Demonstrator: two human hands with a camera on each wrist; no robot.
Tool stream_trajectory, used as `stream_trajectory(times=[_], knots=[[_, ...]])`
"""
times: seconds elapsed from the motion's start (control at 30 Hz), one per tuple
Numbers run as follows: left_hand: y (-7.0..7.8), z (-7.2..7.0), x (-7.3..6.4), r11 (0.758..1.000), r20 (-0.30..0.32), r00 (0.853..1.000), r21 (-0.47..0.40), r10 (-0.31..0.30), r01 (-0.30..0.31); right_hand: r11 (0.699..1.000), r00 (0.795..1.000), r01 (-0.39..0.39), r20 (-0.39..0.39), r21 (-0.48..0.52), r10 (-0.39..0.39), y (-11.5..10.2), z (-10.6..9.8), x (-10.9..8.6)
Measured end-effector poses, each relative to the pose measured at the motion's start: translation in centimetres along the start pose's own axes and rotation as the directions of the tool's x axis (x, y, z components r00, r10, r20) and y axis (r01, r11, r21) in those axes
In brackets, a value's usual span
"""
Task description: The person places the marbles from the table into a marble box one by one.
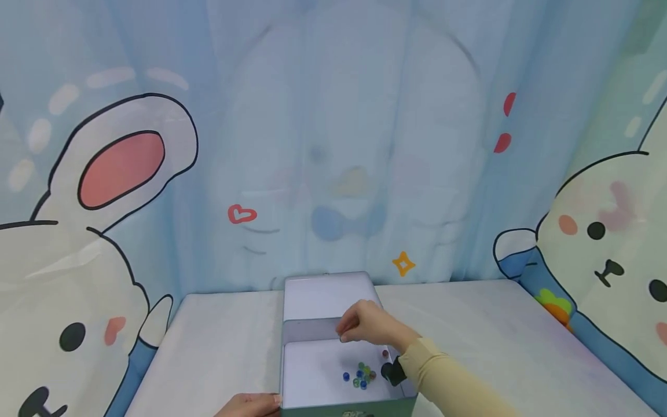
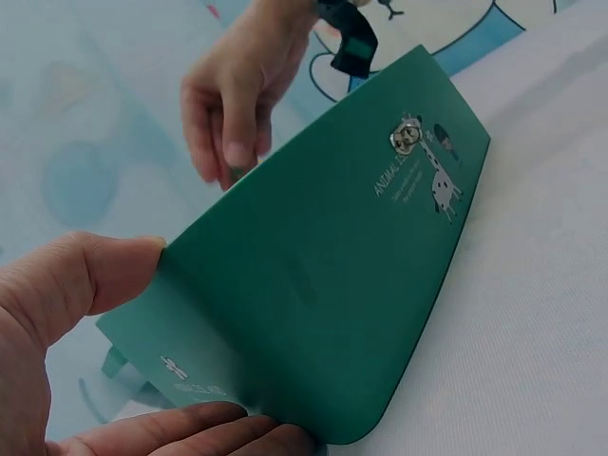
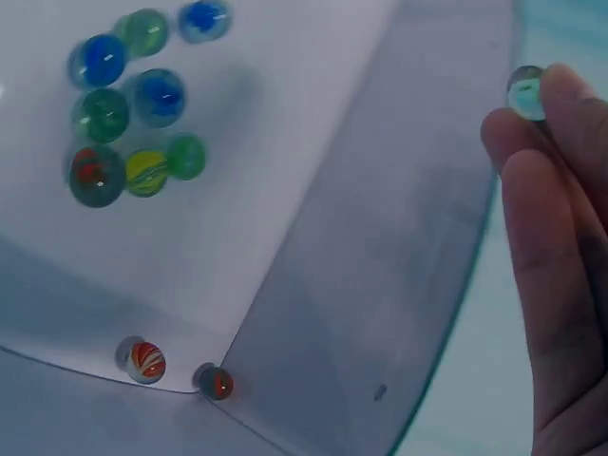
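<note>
My right hand (image 1: 369, 322) is above an opened box (image 1: 315, 412), green outside and pale inside. Between thumb and forefinger it pinches a clear greenish glass marble (image 3: 525, 95). Below lie several marbles on the box floor, among them a blue one (image 3: 160, 97), a yellow-swirled one (image 3: 146, 173) and a red-and-green one (image 3: 97, 176). Apart from that cluster, an orange-striped marble (image 3: 145, 362) and a dark one with orange (image 3: 218, 383) lie near an inner corner. My left hand (image 1: 252, 405) holds the box's left front corner, its thumb (image 2: 123, 271) on the upper edge.
The box's pale lid (image 1: 327, 295) leans back at the far side. White cloth (image 1: 229, 347) covers the table around the box. Behind hangs a blue curtain (image 1: 344, 139) printed with cartoon animals. A dark band (image 2: 351, 38) circles the right wrist.
</note>
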State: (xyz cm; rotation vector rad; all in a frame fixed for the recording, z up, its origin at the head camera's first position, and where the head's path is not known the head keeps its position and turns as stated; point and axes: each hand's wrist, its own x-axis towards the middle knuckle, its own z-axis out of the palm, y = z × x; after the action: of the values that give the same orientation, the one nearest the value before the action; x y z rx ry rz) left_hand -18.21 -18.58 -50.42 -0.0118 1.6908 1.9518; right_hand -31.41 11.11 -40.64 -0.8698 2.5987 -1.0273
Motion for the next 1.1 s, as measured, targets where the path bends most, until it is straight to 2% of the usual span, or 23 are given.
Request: stream_trajectory(times=[0.07, 0.13, 0.23, 0.3, 0.37, 0.43, 0.5, 0.57, 0.63, 0.73, 0.8, 0.87, 0.93, 1.0, 1.1], knots=[[0.1, 0.3, 0.0, 1.0, -0.006, 1.0, -0.008, 0.001, -0.002, 0.992, 0.999, -0.021, 0.045, -0.122, 0.026, -0.5, 0.9, 0.5], [0.1, 0.6, 0.0, 1.0, -0.012, 1.0, -0.011, 0.003, -0.003, 0.968, 0.995, -0.034, 0.082, -0.25, 0.056, -0.9, 1.7, 0.7], [0.1, 0.8, 0.0, 1.0, -0.024, 1.0, -0.008, 0.007, -0.007, 0.897, 0.989, -0.028, 0.116, -0.441, 0.088, -1.1, 2.7, 0.8], [0.0, 0.9, 0.1, 1.0, -0.028, 1.0, -0.001, 0.014, -0.014, 0.845, 0.986, -0.026, 0.124, -0.534, 0.108, -1.2, 3.2, 0.8], [0.0, 0.9, 0.1, 1.0, -0.031, 0.999, 0.006, 0.015, -0.015, 0.805, 0.984, -0.028, 0.126, -0.592, 0.127, -1.1, 3.5, 0.8], [-0.1, 0.9, 0.1, 1.0, -0.037, 0.999, 0.017, 0.013, -0.013, 0.784, 0.983, -0.027, 0.128, -0.62, 0.135, -1.0, 3.5, 0.8], [-0.1, 0.8, 0.1, 1.0, -0.043, 0.999, 0.021, 0.01, -0.009, 0.79, 0.983, -0.028, 0.125, -0.613, 0.131, -0.9, 3.3, 0.7], [0.0, 0.8, 0.1, 1.0, -0.046, 0.999, 0.024, 0.01, -0.009, 0.818, 0.987, -0.031, 0.11, -0.574, 0.115, -0.6, 2.8, 0.5], [0.1, 0.7, 0.0, 1.0, -0.04, 0.999, 0.018, 0.011, -0.01, 0.867, 0.992, -0.041, 0.086, -0.496, 0.096, -0.4, 2.1, 0.2], [0.1, 0.8, -0.1, 1.0, -0.02, 1.0, 0.006, 0.016, -0.016, 0.953, 0.997, -0.054, 0.036, -0.298, 0.067, 0.5, 0.6, -0.5], [0.1, 0.8, -0.2, 1.0, -0.013, 1.0, 0.009, 0.014, -0.014, 0.989, 0.999, -0.045, -0.005, -0.142, 0.044, 1.4, -0.6, -1.3], [0.2, 0.7, -0.2, 1.0, -0.018, 1.0, 0.017, 0.011, -0.011, 0.999, 0.998, -0.035, -0.053, 0.008, 0.036, 2.7, -2.0, -2.4], [0.3, 0.5, -0.2, 1.0, -0.02, 1.0, 0.028, 0.007, -0.006, 0.992, 0.993, -0.031, -0.111, 0.121, 0.044, 4.1, -3.4, -3.9], [0.5, 0.4, -0.2, 0.999, -0.024, 1.0, 0.042, 0.003, -0.002, 0.975, 0.983, -0.053, -0.16, 0.215, 0.088, 5.5, -4.7, -5.9], [0.7, 0.0, -0.2, 0.999, -0.005, 1.0, 0.05, -0.007, 0.008, 0.949, 0.959, -0.113, -0.218, 0.296, 0.182, 7.5, -6.4, -9.0]])
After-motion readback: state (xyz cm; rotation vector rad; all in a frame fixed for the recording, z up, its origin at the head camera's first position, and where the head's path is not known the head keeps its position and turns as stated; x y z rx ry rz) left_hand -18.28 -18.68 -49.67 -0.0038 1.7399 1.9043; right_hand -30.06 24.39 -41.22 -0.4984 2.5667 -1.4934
